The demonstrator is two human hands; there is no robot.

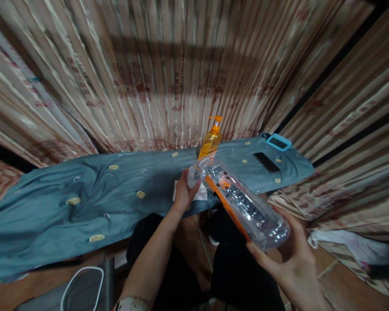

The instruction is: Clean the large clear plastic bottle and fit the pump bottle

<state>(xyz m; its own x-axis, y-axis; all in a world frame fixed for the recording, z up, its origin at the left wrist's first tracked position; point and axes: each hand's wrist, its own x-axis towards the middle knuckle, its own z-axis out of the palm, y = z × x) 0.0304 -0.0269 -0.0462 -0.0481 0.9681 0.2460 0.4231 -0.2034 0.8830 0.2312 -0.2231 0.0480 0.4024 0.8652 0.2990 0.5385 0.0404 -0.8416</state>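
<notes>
While tilted in midair between two bare hands, gripped near both ends: a clear plastic bottle (pixel 243 198), neck toward far left, base toward near right. Neck above the cloth-covered tabletop (pixel 45 220); base out past the near edge, over dark-clad knees (pixel 243 272) and brown floor (pixel 346 285). Left hand (pixel 184 192) at the neck end, fingers curled, pinching transparent plastic; hard to tell whether all bottle or partly a separate piece. Right hand (pixel 294 259) around the base, thumb on the near side, fingers on the far side, clasping the rounded end.

Widest room for moving to the left, along rumpled cloth (pixel 103 185). Far edge close against a pleated curtain (pixel 168 77); near edge just beside the knees. Tighter to the right: a dark phone (pixel 266 162) lying flat and, farther back, a blue-framed rectangle (pixel 278 141). Upright at the far edge, behind the neck: an amber pump bottle (pixel 210 144) with orange nozzle. On the cloth by the left hand: a flat white piece (pixel 201 194), paper or fabric impossible to tell.

Held bottle thin-walled and glinting, with orange print; cloth blue-grey, softly creased, dotted with yellow ovals; curtain beige with reddish patterning. Near left, below the tabletop: a white cord loop (pixel 102 278). Near right, low down: crumpled white fabric (pixel 353 246).
</notes>
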